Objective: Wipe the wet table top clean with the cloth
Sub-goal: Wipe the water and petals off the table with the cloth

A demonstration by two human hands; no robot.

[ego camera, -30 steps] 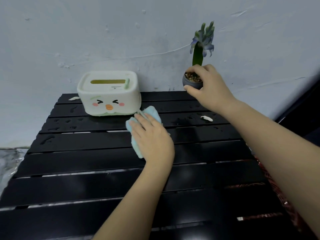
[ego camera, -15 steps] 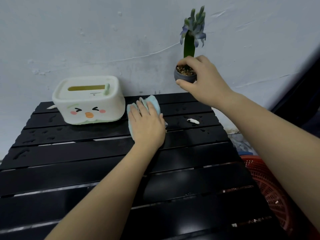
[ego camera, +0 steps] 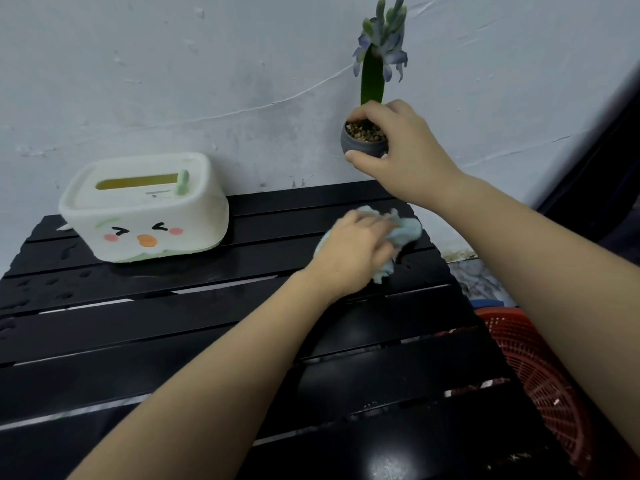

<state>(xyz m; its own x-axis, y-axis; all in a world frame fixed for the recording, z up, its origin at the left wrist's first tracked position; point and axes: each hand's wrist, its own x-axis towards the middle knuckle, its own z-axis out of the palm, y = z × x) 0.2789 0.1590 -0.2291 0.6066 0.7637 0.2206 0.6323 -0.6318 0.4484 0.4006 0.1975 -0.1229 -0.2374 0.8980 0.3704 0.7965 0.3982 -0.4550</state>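
A black slatted table top [ego camera: 173, 320] fills the lower view, with water drops on its left slats. My left hand [ego camera: 349, 251] presses a light blue cloth [ego camera: 405, 230] onto the far right slats, near the table's right edge. The cloth is bunched and sticks out past my fingers. My right hand [ego camera: 401, 154] holds a small grey flower pot [ego camera: 362, 145] with a purple flower lifted in the air above the table's far right corner, in front of the wall.
A white tissue box with a duck face [ego camera: 145, 209] stands on the far left slats. A red plastic basket [ego camera: 540, 375] sits on the floor right of the table. A pale wall [ego camera: 207, 81] runs behind the table.
My left hand slid the cloth to the right, from beside the tissue box to the far right slats. My right hand lifted the flower pot higher. The small white scrap is hidden now.
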